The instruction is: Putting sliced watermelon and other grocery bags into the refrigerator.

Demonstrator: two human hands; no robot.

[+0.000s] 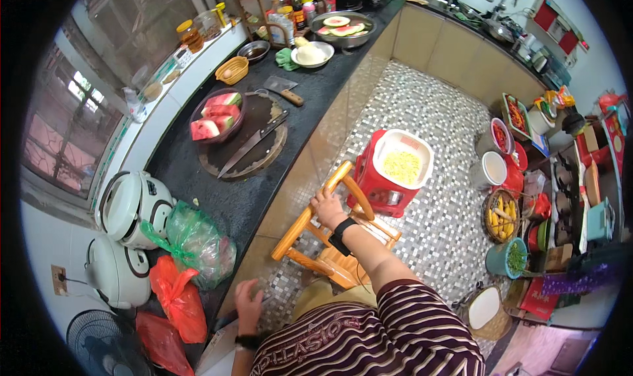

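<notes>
My right hand point(327, 205), with a dark band on the wrist, grips the top rail of a small varnished wooden chair point(293, 233). The chair stands on the tiled floor right in front of my legs. Just beyond it is a red plastic stool point(363, 178), bearing a white plastic basin point(426, 151) of finely chopped yellow food point(401, 167). Beside the counter's front edge, my left hand point(248, 299) hangs with its fingers apart and nothing in them. A green plastic bag point(198, 242) on the counter is the closest thing of note to it.
On the dark counter point(267, 198), a knife point(252, 146) lies across a round chopping board point(212, 161), near a cleaver point(287, 90) and a bowl of watermelon pieces point(217, 114). Rice cookers point(118, 272) stand at left. Buckets point(488, 171) and a banana basket point(500, 215) line the right side.
</notes>
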